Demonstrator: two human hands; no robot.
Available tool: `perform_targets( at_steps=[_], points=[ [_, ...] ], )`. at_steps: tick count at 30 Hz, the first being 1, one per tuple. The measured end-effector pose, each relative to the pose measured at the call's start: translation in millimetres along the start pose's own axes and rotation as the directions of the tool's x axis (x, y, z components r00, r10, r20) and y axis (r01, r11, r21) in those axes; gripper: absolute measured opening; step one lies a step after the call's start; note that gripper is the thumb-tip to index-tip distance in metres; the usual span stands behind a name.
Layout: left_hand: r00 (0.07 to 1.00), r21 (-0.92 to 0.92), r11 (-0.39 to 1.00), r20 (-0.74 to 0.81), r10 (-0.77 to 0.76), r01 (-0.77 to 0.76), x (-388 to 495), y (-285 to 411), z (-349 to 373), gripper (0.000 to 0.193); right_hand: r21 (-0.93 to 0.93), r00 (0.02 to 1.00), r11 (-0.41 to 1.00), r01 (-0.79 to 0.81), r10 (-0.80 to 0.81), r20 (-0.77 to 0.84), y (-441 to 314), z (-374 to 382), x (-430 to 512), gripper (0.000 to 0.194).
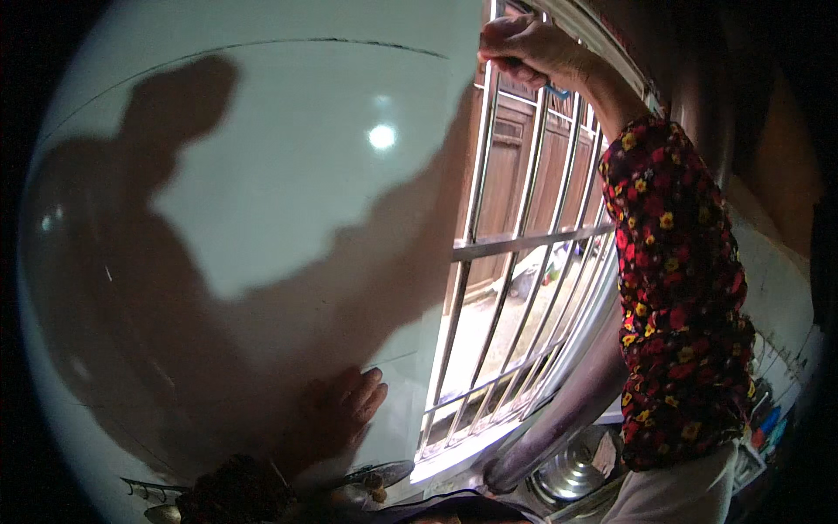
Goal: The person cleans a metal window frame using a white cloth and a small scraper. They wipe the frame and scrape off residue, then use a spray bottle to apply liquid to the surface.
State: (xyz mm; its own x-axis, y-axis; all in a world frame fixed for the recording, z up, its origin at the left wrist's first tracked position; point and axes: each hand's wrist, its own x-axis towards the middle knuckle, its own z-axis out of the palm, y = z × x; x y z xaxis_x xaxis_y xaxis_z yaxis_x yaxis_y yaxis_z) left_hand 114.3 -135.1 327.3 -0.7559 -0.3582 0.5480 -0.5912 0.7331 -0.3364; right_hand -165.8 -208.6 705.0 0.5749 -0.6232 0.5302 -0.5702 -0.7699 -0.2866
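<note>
My right hand point(524, 52) is raised at the top, its fingers curled beside the wall's edge and the upper window bars. A small blue piece point(558, 92) shows under its palm; whether the fingers grip anything is hidden. Along that arm runs a dark floral sleeve point(674, 295) with red and yellow flowers. Low in the view, my left hand point(353, 406) is in shadow in front of the pale glossy tiled wall point(294, 164). Its fingers are bent, and contact with the tile is uncertain. Metal bars point(504, 242) cross the bright window opening between the two hands.
Beyond the bars stand brown wooden door panels point(501, 170). A thick dark pipe point(556, 426) curves past the sill point(452, 458). At lower right are a shiny round metal lid point(569, 471) and small colored items point(769, 426). A dark hook rack point(154, 486) is at lower left.
</note>
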Motion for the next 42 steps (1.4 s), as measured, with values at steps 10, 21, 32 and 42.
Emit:
perform_targets(
  at_steps=[10,21,32,42],
  points=[
    [0.999,0.529,0.848,0.012,-0.05,0.036,-8,8,22,0.046,-0.142,0.998,0.989,-0.048,0.052,0.021,66,132,-77,0.022],
    [0.996,0.589,0.805,-0.081,-0.034,0.076,-8,4,35,0.04,0.861,0.921,0.498,-0.097,0.372,-0.112,115,291,-165,0.021],
    [0.958,0.458,0.878,-0.288,-0.003,0.141,-10,-2,52,0.039,0.73,0.674,0.675,0.105,0.492,-0.551,72,328,-260,0.023],
    [0.905,-0.123,0.992,-0.419,-0.075,0.026,6,33,28,0.039,-0.304,0.74,0.941,-0.15,-0.097,-0.666,-36,327,-415,0.026]
  ],
)
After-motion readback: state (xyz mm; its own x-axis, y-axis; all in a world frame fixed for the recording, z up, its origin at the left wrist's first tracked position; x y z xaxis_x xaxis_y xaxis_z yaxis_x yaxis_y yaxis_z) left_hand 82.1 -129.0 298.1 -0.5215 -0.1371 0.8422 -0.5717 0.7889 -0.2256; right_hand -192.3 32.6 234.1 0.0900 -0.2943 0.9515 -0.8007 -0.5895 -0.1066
